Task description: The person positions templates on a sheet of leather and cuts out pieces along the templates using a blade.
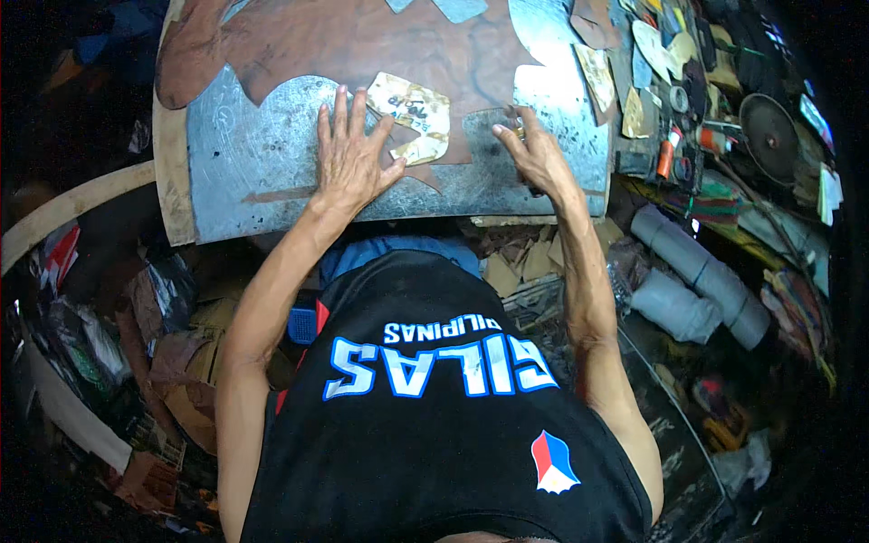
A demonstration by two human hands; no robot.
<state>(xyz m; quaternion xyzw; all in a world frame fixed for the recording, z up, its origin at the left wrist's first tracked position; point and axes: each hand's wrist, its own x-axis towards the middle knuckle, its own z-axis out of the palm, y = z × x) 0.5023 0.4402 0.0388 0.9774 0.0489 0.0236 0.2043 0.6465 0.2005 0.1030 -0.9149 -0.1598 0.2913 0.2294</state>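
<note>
A brown sheet of leather with cut-out edges lies across a worn metal-topped table. On the leather rests a pale, stained pattern piece with dark handwriting and a notch in its side. My left hand lies flat with fingers spread, its fingertips and thumb at the left edge of the pattern. To the right, my right hand is curled over the metal near the leather's edge. Its fingers close around a small dark thing, mostly hidden, that I cannot make out.
More pattern pieces and scraps lie at the table's right. Beyond stand an orange bottle and a round dark disc. Rolls of grey sheeting lie lower right. A curved pale strip reaches the table's left side.
</note>
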